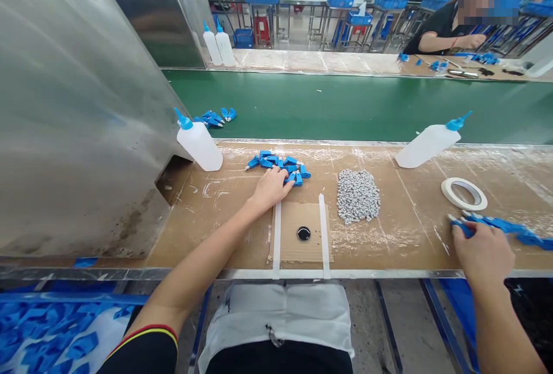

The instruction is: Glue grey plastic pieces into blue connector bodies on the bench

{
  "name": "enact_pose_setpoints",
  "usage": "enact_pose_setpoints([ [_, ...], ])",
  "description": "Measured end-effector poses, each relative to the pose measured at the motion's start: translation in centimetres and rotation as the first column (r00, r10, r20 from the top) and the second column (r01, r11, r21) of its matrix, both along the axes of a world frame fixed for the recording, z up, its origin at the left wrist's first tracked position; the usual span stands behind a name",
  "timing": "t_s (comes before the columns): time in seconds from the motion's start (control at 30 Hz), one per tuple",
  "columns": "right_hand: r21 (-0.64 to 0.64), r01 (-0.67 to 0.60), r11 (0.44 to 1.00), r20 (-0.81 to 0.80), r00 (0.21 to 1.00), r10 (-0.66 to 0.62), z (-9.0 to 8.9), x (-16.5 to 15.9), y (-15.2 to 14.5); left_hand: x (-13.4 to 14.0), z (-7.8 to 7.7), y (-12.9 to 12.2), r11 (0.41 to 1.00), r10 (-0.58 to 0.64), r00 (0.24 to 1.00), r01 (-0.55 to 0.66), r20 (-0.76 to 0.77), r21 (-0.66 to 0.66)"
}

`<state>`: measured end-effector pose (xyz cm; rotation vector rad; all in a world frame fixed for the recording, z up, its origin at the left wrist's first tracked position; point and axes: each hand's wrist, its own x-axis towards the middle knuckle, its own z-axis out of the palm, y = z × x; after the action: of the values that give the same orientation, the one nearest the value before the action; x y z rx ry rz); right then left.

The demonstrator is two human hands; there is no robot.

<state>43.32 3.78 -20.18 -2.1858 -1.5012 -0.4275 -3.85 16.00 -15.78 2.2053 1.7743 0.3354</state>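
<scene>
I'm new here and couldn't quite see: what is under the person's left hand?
Blue pieces show just beyond the left hand and beside its thumb. Whatever lies directly beneath the palm and fingers is covered, so I can't say.

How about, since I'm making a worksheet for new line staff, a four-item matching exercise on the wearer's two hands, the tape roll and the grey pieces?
1. Left hand
2. Right hand
3. Tape roll
4. Grey pieces

A. Pale and ring-shaped
B. At a row of blue parts
C. Heaped to the right of the cardboard square
D. At a pile of blue parts beyond the cardboard square

Pairs: 1-D, 2-B, 3-A, 4-C
</scene>
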Motion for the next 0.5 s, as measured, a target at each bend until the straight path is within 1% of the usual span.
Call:
enact_pose_setpoints([
  [0.03, 0.02, 0.033, 0.999, 0.014, 0.999, -0.034, 0.2, 0.2, 0.2, 0.0, 0.0, -0.1, 1.0, -0.011, 1.0, 0.011, -0.012, -0.008],
  [0.07, 0.056, 0.069, 0.996, 0.031, 0.997, -0.07, 0.4, -0.4, 0.3, 0.0, 0.0, -0.3, 1.0, -0.016, 1.0, 0.016, -0.023, -0.015],
  [0.1, 0.094, 0.078, 0.993, 0.045, 0.996, -0.082, 0.5, -1.6, 0.4, -0.2, 0.1, -0.7, 1.0, -0.016, 0.999, 0.015, -0.033, -0.021],
  [0.13, 0.11, 0.028, 0.994, 0.053, 0.998, -0.034, 0.7, -3.4, 0.3, -0.4, 0.2, -1.1, 1.0, -0.012, 0.999, 0.01, -0.043, -0.026],
  [0.17, 0.112, -0.056, 0.992, 0.043, 0.998, 0.051, 0.7, -5.4, 0.2, -0.8, 0.3, -1.6, 1.0, -0.003, 0.999, 0.002, -0.053, -0.031],
  [0.2, 0.087, -0.174, 0.981, -0.006, 0.985, 0.175, 0.6, -7.6, 0.0, -1.3, 0.4, -2.2, 0.999, 0.007, 0.998, -0.009, -0.064, -0.036],
  [0.23, 0.05, -0.306, 0.951, -0.082, 0.947, 0.31, 0.4, -9.8, -0.2, -2.0, 0.4, -2.9, 0.999, 0.018, 0.997, -0.021, -0.077, -0.04],
  [0.27, 0.01, -0.43, 0.903, -0.17, 0.889, 0.425, 0.1, -11.8, -0.4, -2.8, 0.4, -3.7, 0.998, 0.031, 0.995, -0.035, -0.09, -0.045],
  [0.3, -0.009, -0.528, 0.849, -0.25, 0.823, 0.509, -0.3, -13.6, -0.6, -3.6, 0.3, -4.5, 0.998, 0.04, 0.994, -0.045, -0.106, -0.046],
  [0.33, -0.01, -0.592, 0.806, -0.309, 0.768, 0.56, -0.6, -15.1, -0.7, -4.5, 0.1, -5.3, 0.998, 0.045, 0.992, -0.051, -0.121, -0.043],
  [0.37, -0.002, -0.628, 0.779, -0.346, 0.731, 0.588, -0.9, -16.2, -0.7, -5.5, -0.2, -6.1, 0.998, 0.047, 0.99, -0.051, -0.133, -0.032],
  [0.4, 0.012, -0.639, 0.769, -0.364, 0.713, 0.599, -1.2, -17.1, -0.8, -6.3, -0.5, -6.8, 0.999, 0.044, 0.99, -0.046, -0.134, -0.01],
  [0.47, 0.04, -0.617, 0.786, -0.368, 0.723, 0.585, -1.5, -18.0, -0.7, -7.8, -1.1, -7.7, 1.0, 0.018, 0.997, -0.016, -0.081, 0.027],
  [0.5, 0.051, -0.593, 0.803, -0.363, 0.739, 0.568, -1.6, -18.1, -0.7, -8.4, -1.2, -7.8, 0.999, -0.014, 1.0, 0.015, -0.021, 0.033],
])
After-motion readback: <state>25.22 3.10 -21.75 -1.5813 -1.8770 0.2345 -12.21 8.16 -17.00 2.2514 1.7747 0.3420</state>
